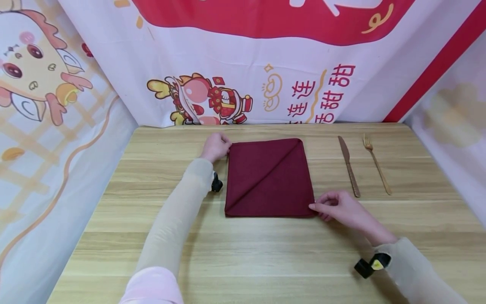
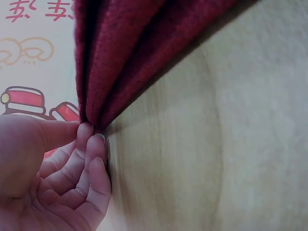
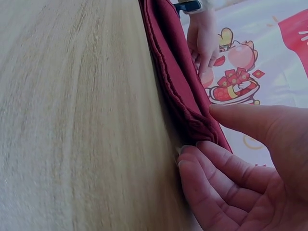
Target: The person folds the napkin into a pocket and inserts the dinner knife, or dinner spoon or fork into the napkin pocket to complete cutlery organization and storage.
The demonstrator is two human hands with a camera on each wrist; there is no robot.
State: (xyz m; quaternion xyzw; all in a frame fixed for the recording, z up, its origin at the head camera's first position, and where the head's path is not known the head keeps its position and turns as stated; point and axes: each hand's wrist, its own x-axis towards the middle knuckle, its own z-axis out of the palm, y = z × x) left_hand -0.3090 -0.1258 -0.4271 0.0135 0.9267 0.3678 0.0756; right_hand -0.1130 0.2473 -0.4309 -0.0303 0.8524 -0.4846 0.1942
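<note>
A dark red cloth, folded into a square with a diagonal crease from lower left to upper right, lies on the wooden table. At its far left corner the left hand pinches the fabric; in the left wrist view the cloth gathers into folds at the thumb and fingertips of that hand. The right hand pinches the near right corner. Its thumb and fingers hold the layered corner of the cloth in the right wrist view.
A knife and a fork lie to the right of the cloth on the wooden table. Behind the table hangs a printed white and red curtain, with more printed fabric at the left.
</note>
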